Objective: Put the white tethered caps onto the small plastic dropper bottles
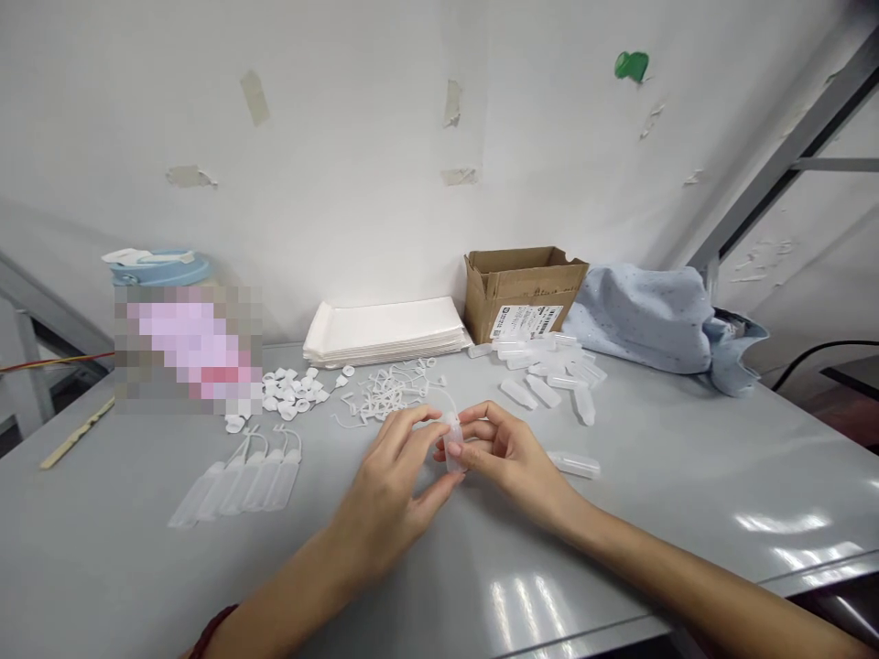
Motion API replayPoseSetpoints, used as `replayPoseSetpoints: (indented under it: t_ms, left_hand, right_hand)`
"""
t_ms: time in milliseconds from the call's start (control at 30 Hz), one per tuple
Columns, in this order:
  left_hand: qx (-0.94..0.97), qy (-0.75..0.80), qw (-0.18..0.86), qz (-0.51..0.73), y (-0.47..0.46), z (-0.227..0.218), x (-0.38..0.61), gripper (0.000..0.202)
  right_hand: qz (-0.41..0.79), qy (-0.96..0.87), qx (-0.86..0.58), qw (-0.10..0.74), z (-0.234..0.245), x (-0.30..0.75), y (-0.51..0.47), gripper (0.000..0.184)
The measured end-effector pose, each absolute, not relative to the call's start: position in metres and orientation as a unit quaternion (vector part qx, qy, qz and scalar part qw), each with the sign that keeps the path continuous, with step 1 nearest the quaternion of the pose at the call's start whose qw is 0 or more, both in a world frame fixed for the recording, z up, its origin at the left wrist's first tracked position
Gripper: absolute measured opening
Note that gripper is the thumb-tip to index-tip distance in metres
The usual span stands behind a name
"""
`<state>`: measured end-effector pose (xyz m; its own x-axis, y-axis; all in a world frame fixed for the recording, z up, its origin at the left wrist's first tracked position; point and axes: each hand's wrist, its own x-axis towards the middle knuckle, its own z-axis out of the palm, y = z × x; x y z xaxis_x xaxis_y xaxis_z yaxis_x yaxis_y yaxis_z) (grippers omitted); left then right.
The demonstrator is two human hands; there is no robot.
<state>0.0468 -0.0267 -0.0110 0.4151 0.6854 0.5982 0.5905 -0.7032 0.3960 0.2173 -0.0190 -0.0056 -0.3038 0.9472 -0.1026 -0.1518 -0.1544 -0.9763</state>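
A small translucent plastic bottle [453, 448] stands nearly upright between my hands, just above the grey table. My right hand [504, 453] grips it from the right, thumb in front and fingers behind. From the left, my left hand [391, 485] has its index finger at the bottle's top and its thumb by the base. A thin white strap [446, 392] curves up from the neck. Behind my hands lies a loose pile of white strap pieces [391, 394]. One single bottle [575, 465] rests on its side by my right hand.
Several strapped bottles [251, 480] lie in a row at left, with white caps [292, 392] behind them. More bottles [542, 361] are heaped before a cardboard box [526, 284]. A white paper stack [385, 329], blue cloth [638, 316] and wooden stick [77, 435] lie around.
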Motion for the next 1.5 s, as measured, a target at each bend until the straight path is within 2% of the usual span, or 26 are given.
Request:
replayPoseSetpoints:
  t_ms: [333, 667, 867, 1067, 1233, 1333, 1500]
  left_hand:
    - [0.839, 0.388, 0.093, 0.369, -0.026, -0.011, 0.046, 0.037]
    - [0.831, 0.411, 0.121, 0.356, -0.026, -0.006, 0.044, 0.033]
    - [0.833, 0.419, 0.127, 0.338, -0.026, -0.008, 0.044, 0.052]
    - [0.849, 0.431, 0.099, 0.290, -0.029, 0.002, 0.043, 0.038]
    - [0.851, 0.462, 0.095, 0.232, -0.037, 0.008, 0.033, 0.033]
    - [0.851, 0.474, 0.090, 0.209, -0.040, 0.008, 0.013, 0.033]
    - [0.858, 0.493, 0.063, 0.129, -0.036, 0.017, -0.043, 0.035]
  right_hand:
    - [0.622, -0.508, -0.414, 0.428, -0.006, 0.218, -0.020, 0.038]
    - [0.634, -0.502, -0.415, 0.417, -0.006, 0.217, -0.022, 0.036]
    - [0.641, -0.505, -0.398, 0.420, -0.007, 0.216, -0.021, 0.035]
    - [0.635, -0.522, -0.403, 0.402, -0.011, 0.217, -0.021, 0.035]
    - [0.646, -0.559, -0.393, 0.341, -0.013, 0.215, -0.024, 0.036]
    - [0.642, -0.587, -0.387, 0.306, -0.011, 0.215, -0.027, 0.036]
    - [0.619, -0.604, -0.396, 0.310, -0.008, 0.217, -0.029, 0.035]
